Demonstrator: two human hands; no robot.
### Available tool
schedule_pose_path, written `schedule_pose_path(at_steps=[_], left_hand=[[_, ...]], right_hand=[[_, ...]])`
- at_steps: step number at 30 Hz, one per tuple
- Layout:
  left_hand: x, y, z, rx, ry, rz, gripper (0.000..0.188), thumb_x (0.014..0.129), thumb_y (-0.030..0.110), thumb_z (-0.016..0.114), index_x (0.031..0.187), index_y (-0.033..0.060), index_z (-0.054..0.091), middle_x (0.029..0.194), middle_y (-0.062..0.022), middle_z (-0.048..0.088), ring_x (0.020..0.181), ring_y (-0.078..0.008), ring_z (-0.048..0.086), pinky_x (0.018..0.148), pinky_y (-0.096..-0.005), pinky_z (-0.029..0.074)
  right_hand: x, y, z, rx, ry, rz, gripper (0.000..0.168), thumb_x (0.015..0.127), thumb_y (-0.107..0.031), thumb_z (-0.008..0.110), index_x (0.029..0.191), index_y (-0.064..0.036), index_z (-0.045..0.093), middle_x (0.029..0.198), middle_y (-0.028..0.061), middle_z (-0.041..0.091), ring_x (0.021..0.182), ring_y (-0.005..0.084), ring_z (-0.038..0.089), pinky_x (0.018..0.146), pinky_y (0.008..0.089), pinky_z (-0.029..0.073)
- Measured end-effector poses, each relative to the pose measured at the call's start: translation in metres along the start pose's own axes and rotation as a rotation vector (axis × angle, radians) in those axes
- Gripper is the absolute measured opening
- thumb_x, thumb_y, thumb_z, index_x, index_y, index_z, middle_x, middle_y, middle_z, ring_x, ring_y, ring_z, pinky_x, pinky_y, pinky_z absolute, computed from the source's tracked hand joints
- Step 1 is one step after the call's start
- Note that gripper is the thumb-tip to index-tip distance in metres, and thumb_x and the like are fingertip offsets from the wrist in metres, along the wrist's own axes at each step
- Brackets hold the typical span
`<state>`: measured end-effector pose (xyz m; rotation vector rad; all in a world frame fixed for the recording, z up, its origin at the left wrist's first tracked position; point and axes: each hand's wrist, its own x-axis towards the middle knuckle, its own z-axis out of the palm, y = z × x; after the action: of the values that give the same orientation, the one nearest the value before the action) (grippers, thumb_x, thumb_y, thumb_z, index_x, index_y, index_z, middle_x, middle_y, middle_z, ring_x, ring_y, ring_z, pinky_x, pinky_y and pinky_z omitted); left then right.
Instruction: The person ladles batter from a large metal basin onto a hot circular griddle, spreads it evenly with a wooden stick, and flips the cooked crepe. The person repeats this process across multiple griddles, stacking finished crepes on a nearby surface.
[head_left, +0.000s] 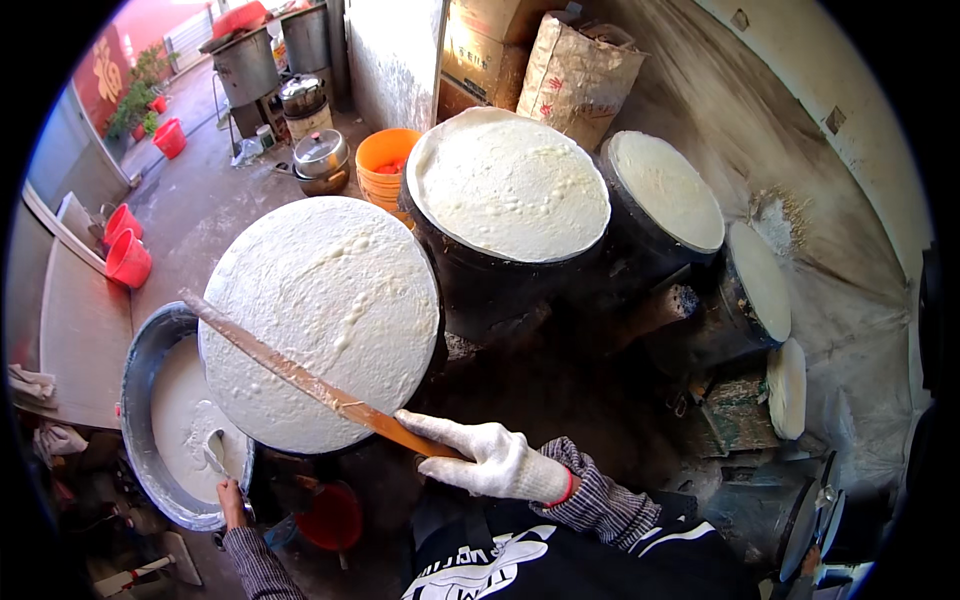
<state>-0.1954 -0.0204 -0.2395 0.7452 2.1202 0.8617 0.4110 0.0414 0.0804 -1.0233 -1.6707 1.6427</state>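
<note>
My right hand (495, 459), in a white knitted glove, grips the handle end of a long, flat wooden spreader (345, 405). The blade slants across a round griddle coated with pale, bubbly batter (322, 300), its far tip over the left rim. My bare left hand (232, 502) holds a ladle (215, 454) whose bowl dips into white batter (180, 420). That batter fills a large metal basin (139, 375) at the left, partly hidden behind the griddle.
More batter-covered griddles (510, 187) (667, 191) (759, 281) curve off rightward on dark drum stoves. An orange bucket (386, 169) stands behind. Stacked pale flatbreads (786, 390) lie at right. Another person's hand (810, 561) shows at lower right. A red bucket (328, 517) is below.
</note>
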Motion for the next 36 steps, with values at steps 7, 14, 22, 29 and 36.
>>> schedule_pose_path(at_steps=[7, 14, 22, 29, 36], left_hand=[[-0.076, 0.115, 0.026, 0.048, 0.066, 0.337, 0.040, 0.093, 0.023, 0.053, 0.127, 0.0020, 0.049, 0.119, -0.0122, 0.055, 0.109, -0.0184, 0.051, 0.090, -0.0302, 0.040], [-0.302, 0.352, 0.220, -0.738, -0.871, 0.457, 0.063, 0.095, 0.042, 0.050, 0.136, -0.0037, 0.036, 0.126, -0.0140, 0.052, 0.119, -0.0266, 0.048, 0.105, -0.0416, 0.033], [-0.370, 0.473, 0.388, -0.560, -0.631, 0.501, 0.036, 0.100, 0.034, 0.040, 0.103, 0.0019, 0.057, 0.108, -0.0137, 0.060, 0.108, -0.0217, 0.055, 0.094, -0.0383, 0.042], [-0.429, 0.549, 0.509, -0.500, -0.743, 0.454, 0.036, 0.100, 0.033, 0.040, 0.101, 0.0010, 0.057, 0.107, -0.0142, 0.060, 0.108, -0.0227, 0.056, 0.094, -0.0384, 0.043], [-0.448, 0.579, 0.566, -0.445, -0.797, 0.419, 0.036, 0.100, 0.032, 0.039, 0.100, 0.0006, 0.057, 0.107, -0.0156, 0.060, 0.108, -0.0229, 0.056, 0.095, -0.0383, 0.044]], right_hand=[[0.013, 0.002, 0.003, -0.042, 0.136, -0.151, 0.062, 0.090, -0.015, 0.061, 0.142, -0.002, 0.032, 0.127, 0.0218, 0.055, 0.114, 0.0201, 0.058, 0.095, 0.0288, 0.046], [0.029, -0.007, -0.030, -0.118, 0.183, -0.379, 0.069, 0.086, -0.013, 0.062, 0.144, -0.003, 0.028, 0.104, 0.0270, 0.062, 0.083, 0.0318, 0.068, 0.072, 0.0331, 0.055], [-0.077, 0.028, -0.336, -0.466, 0.822, -0.197, 0.057, 0.087, -0.019, 0.065, 0.137, -0.003, 0.042, 0.098, 0.0134, 0.067, 0.088, 0.0176, 0.065, 0.080, 0.0303, 0.053], [-0.226, 0.091, -0.612, -0.724, 1.374, 0.699, 0.057, 0.089, -0.034, 0.055, 0.142, -0.023, 0.037, 0.117, 0.0071, 0.064, 0.108, 0.0253, 0.061, 0.093, 0.0354, 0.047], [-0.229, 0.094, -0.640, -0.715, 1.089, 1.080, 0.064, 0.085, -0.035, 0.051, 0.145, -0.032, 0.028, 0.119, 0.0229, 0.058, 0.110, 0.0390, 0.057, 0.094, 0.0441, 0.045]])
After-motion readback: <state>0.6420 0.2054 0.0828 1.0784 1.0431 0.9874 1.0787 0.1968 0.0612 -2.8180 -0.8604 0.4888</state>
